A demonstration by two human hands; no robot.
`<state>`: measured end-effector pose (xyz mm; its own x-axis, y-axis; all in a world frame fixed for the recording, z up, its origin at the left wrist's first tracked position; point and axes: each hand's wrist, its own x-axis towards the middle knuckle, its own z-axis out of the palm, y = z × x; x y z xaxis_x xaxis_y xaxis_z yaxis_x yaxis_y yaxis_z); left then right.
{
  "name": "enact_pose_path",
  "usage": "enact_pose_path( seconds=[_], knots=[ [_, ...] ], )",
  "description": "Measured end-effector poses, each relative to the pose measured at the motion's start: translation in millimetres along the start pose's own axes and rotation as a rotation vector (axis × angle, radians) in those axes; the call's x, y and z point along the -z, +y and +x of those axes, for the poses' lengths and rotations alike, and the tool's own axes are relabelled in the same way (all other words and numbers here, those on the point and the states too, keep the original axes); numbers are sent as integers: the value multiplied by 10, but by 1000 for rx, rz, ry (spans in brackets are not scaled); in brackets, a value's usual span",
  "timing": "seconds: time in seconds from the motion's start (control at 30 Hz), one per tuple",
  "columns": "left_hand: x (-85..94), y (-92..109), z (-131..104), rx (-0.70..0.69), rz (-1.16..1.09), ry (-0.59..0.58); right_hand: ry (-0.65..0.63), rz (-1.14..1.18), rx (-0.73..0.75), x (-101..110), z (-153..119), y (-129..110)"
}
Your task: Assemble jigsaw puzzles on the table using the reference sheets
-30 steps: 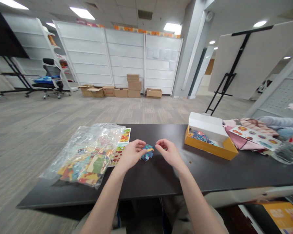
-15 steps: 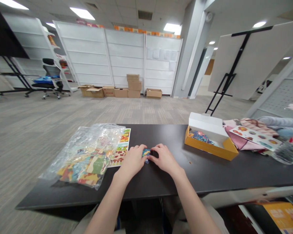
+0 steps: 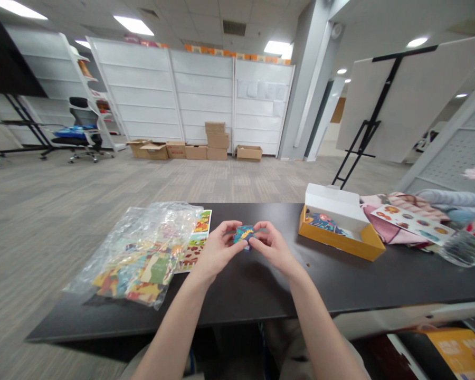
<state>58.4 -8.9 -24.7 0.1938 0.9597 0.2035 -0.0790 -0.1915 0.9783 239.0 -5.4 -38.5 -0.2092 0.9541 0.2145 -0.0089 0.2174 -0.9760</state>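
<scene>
Between my hands, above the table, is a small blue and teal puzzle piece (image 3: 243, 233) with a yellow figure on it. My left hand (image 3: 218, 252) grips its left side, thumb in front and fingers behind. On the other side my right hand (image 3: 273, 248) pinches it the same way. A bit of something paler shows just below the piece; whether it is a second piece I cannot tell. To the left, a printed picture sheet (image 3: 203, 224) lies partly under a clear plastic bag (image 3: 142, 227) of colourful flat pieces.
On the right of the black table (image 3: 261, 295) stands an open yellow box (image 3: 336, 240) holding blue pieces. Beyond it are folded pink cloths (image 3: 380, 216), a sticker sheet (image 3: 414, 224) and a clear plastic package (image 3: 465, 245). An open drawer with a yellow package (image 3: 459, 348) sits below right.
Both hands have lifted the puzzle piece up from near the tabletop and tilted it, so more of its printed face shows. The bag and box have stayed put.
</scene>
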Motion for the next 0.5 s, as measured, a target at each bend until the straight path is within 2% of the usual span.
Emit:
enact_pose_path(
  seconds=[0.07, 0.13, 0.23, 0.3, 0.4, 0.5],
  knots=[
    [-19, 9, -4, 11, 17, 54, 143, 0, 27, 122, 25, -50],
    [-14, -9, -3, 23, 74, 85, 377, -19, 67, 342, 53, -65],
    [23, -51, 1, 14, 172, 88, 760, -67, 130, 800, 53, -48],
    [41, -69, -1, 0, 214, 70, 939, -92, 160, 1109, 5, -27],
    [30, -72, -15, -9, 244, 26, 1078, -154, 134, 1445, -119, 10],
    [-11, -60, -34, -13, 273, -12, 1045, -237, -32, 1579, -245, 48]
  ],
)
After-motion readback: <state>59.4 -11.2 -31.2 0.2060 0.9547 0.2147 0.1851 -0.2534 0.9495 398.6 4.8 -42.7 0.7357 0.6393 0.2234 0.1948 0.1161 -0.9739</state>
